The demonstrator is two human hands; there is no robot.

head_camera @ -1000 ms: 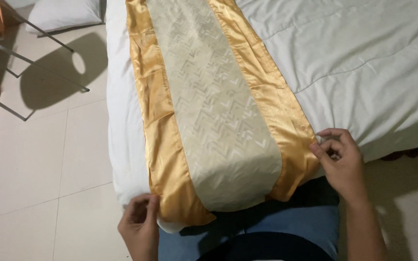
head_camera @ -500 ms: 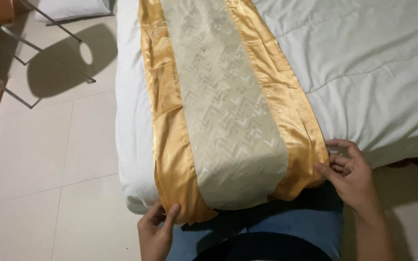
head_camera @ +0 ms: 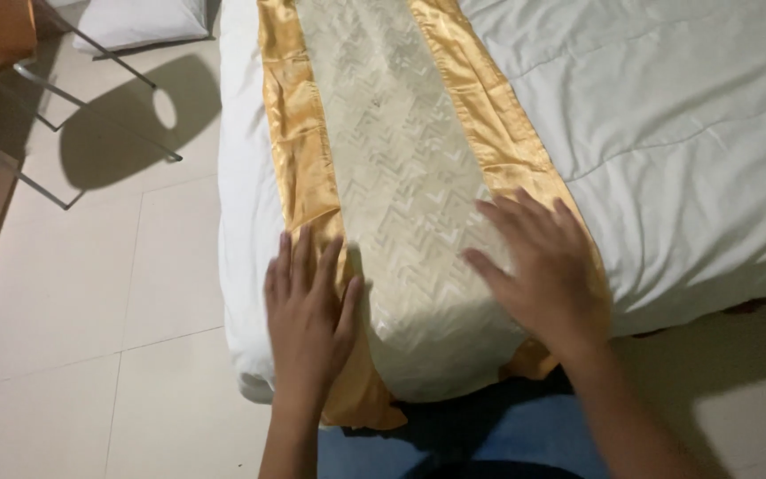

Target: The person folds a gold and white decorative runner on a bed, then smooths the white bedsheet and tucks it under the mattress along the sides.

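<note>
Nearly smoothed: runner flat at the foot of the bed

Closest to me, my left hand (head_camera: pixel 308 306) lies open and flat, fingers spread, on the gold satin border of the bed runner (head_camera: pixel 401 177), at the edge of the bed (head_camera: pixel 667 133). My right hand (head_camera: pixel 547 266) is open too, palm down where the cream patterned centre meets the other gold border. The runner's end hangs over the mattress edge just below my hands; a gold corner droops unevenly and, I judge, wants tidying. Further up, the runner looks straight across the white duvet. Beyond, a metal-legged chair (head_camera: pixel 11 80) stands on the tiled floor (head_camera: pixel 90 310).
</note>
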